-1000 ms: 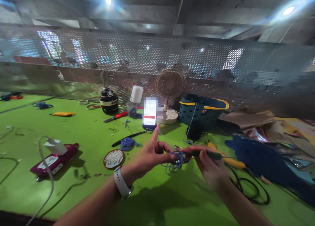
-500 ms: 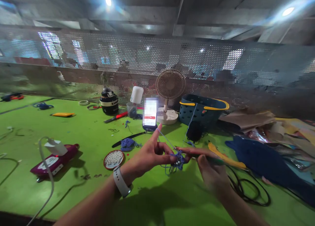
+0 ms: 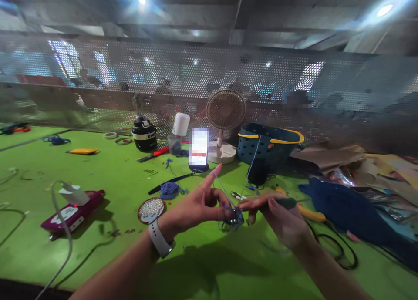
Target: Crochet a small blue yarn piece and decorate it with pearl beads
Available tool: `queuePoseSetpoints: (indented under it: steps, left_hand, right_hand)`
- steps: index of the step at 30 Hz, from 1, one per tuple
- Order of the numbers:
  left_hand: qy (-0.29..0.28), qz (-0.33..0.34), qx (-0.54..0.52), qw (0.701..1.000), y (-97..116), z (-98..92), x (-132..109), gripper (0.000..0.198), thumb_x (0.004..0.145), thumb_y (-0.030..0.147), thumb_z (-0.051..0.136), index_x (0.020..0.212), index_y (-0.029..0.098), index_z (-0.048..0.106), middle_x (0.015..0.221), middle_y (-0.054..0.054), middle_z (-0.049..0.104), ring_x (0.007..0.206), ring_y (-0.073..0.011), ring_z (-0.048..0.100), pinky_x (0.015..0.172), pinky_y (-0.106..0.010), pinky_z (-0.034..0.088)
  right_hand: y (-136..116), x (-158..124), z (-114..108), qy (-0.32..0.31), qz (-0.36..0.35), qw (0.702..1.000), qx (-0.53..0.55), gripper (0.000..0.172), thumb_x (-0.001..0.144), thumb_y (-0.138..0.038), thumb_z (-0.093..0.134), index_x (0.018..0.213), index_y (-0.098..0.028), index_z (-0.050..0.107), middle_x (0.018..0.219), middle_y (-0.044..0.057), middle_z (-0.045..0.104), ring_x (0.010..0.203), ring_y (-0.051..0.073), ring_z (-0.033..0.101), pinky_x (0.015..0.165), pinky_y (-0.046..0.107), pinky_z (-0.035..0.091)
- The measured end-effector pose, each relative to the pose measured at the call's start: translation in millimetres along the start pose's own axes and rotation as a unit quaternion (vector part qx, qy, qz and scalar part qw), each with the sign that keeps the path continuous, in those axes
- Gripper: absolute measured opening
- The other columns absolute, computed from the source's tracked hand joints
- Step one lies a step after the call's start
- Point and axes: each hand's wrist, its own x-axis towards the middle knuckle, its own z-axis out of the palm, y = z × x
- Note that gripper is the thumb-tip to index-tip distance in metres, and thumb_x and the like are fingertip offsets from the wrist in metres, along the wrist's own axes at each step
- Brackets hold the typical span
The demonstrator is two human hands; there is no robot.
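Note:
My left hand (image 3: pixel 199 204) pinches a small blue crochet piece with beads (image 3: pixel 232 218) between thumb and fingers, its forefinger raised with blue yarn (image 3: pixel 219 184) looped over it. My right hand (image 3: pixel 277 217) grips a green-handled crochet hook (image 3: pixel 283 202), the tip at the crochet piece. The yarn runs up to a dark blue basket (image 3: pixel 269 146) with yellow handles. Both hands hover just above the green table (image 3: pixel 107 178). A white watch (image 3: pixel 159 239) is on my left wrist.
Round dish of white beads (image 3: pixel 150 210) left of my hands. A phone (image 3: pixel 199 150) stands propped behind, with a small fan (image 3: pixel 224 125), a black jar (image 3: pixel 144 133) and a white bottle (image 3: pixel 179 129). Purple power strip (image 3: pixel 72 212) at left. Yellow pliers (image 3: pixel 307 212), black cable (image 3: pixel 339 247) and blue cloth (image 3: pixel 352 213) at right.
My right hand has turned and drawn the hook toward the crochet piece. My left forefinger rose a little, and the yarn now stands tauter over it.

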Motion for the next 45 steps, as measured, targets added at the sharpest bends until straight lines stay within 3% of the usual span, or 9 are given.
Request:
queuePoseSetpoints:
  steps: [10, 16, 21, 24, 26, 31, 37, 41, 45]
  left_hand:
    - [-0.015, -0.001, 0.039, 0.999, 2.1, 1.8, 0.2, 0.110, 0.073, 0.002, 0.071, 0.152, 0.027, -0.002, 0.079, 0.001, 0.064, 0.075, -0.0140, 0.060, 0.075, -0.032, 0.047]
    - [0.019, 0.022, 0.146, 0.989, 1.6, 2.4, 1.7, 0.109, 0.074, 0.009, 0.073, 0.152, 0.022, -0.001, 0.078, -0.001, 0.064, 0.075, -0.0160, 0.060, 0.076, -0.035, 0.047]
    - [0.140, 0.055, 0.157, 0.976, -3.5, 18.2, 3.3, 0.109, 0.073, 0.015, 0.076, 0.152, 0.015, 0.001, 0.071, 0.001, 0.064, 0.069, -0.0156, 0.061, 0.072, -0.032, 0.047]
    - [0.133, 0.042, 0.009, 0.990, -12.2, 26.5, 3.1, 0.112, 0.071, 0.013, 0.077, 0.151, 0.018, 0.000, 0.072, 0.002, 0.064, 0.066, -0.0146, 0.062, 0.068, -0.030, 0.047]
    - [0.106, 0.026, -0.070, 0.992, -18.2, 25.5, 3.0, 0.113, 0.069, 0.009, 0.078, 0.151, 0.018, 0.000, 0.072, 0.002, 0.066, 0.066, -0.0140, 0.063, 0.070, -0.030, 0.048]
    - [-0.004, -0.041, -0.145, 0.989, -21.4, 2.4, 3.3, 0.115, 0.067, 0.002, 0.077, 0.151, 0.019, 0.001, 0.074, 0.000, 0.070, 0.067, -0.0136, 0.066, 0.073, -0.029, 0.046]
    - [-0.028, -0.058, -0.130, 0.990, -9.8, -16.9, 5.4, 0.117, 0.066, -0.002, 0.077, 0.151, 0.018, 0.001, 0.072, 0.000, 0.071, 0.064, -0.0119, 0.066, 0.069, -0.025, 0.045]
    - [-0.028, -0.053, -0.117, 0.991, -5.8, -18.9, 7.6, 0.108, 0.066, 0.000, 0.077, 0.151, 0.017, 0.013, 0.070, 0.001, 0.071, 0.062, -0.0112, 0.065, 0.067, -0.025, 0.046]
    - [-0.016, -0.056, -0.103, 0.993, -5.3, -14.9, 9.1, 0.092, 0.065, -0.001, 0.078, 0.144, 0.014, 0.034, 0.070, 0.001, 0.070, 0.062, -0.0100, 0.064, 0.067, -0.024, 0.047]
  right_hand:
    - [-4.6, 0.8, -4.3, -0.029, 0.013, 0.999, -0.013, 0.027, 0.092, -0.041, 0.053, 0.085, -0.023, 0.073, 0.091, 0.006, 0.078, 0.071, 0.022, 0.071, 0.072, 0.039, 0.056]
    - [-2.1, 0.2, -5.2, -0.028, -0.039, 0.980, -0.192, 0.024, 0.095, -0.029, 0.051, 0.093, -0.025, 0.074, 0.097, 0.005, 0.077, 0.074, 0.020, 0.072, 0.074, 0.036, 0.057]
    - [10.0, 1.7, 5.4, -0.045, -0.265, 0.857, -0.439, 0.021, 0.089, -0.022, 0.062, 0.106, -0.031, 0.070, 0.101, 0.002, 0.077, 0.090, 0.020, 0.071, 0.092, 0.041, 0.051]
    - [8.8, -2.7, 12.8, -0.003, -0.364, 0.736, -0.571, 0.024, 0.092, -0.014, 0.056, 0.113, -0.021, 0.066, 0.107, 0.010, 0.074, 0.093, 0.020, 0.069, 0.096, 0.042, 0.045]
    - [5.8, -4.9, 13.8, 0.013, -0.398, 0.701, -0.592, 0.023, 0.093, -0.012, 0.055, 0.112, -0.020, 0.065, 0.105, 0.011, 0.075, 0.092, 0.019, 0.069, 0.098, 0.043, 0.043]
    - [-0.4, 2.1, 8.4, -0.088, -0.414, 0.761, -0.491, 0.018, 0.096, -0.023, 0.052, 0.110, -0.020, 0.063, 0.101, 0.008, 0.076, 0.091, 0.016, 0.070, 0.098, 0.040, 0.044]
    - [-7.1, 3.1, 3.4, -0.122, -0.332, 0.857, -0.375, 0.025, 0.097, -0.024, 0.049, 0.118, -0.026, 0.062, 0.111, 0.005, 0.074, 0.096, 0.018, 0.069, 0.100, 0.041, 0.043]
    - [-3.8, -3.5, -2.6, -0.036, -0.226, 0.933, -0.278, 0.020, 0.092, -0.025, 0.058, 0.107, -0.030, 0.070, 0.096, 0.002, 0.077, 0.095, 0.022, 0.070, 0.098, 0.045, 0.046]
    - [9.3, -3.3, -1.8, 0.075, -0.073, 0.991, -0.089, 0.016, 0.090, -0.035, 0.061, 0.093, -0.028, 0.074, 0.084, 0.003, 0.078, 0.084, 0.023, 0.072, 0.074, 0.037, 0.058]
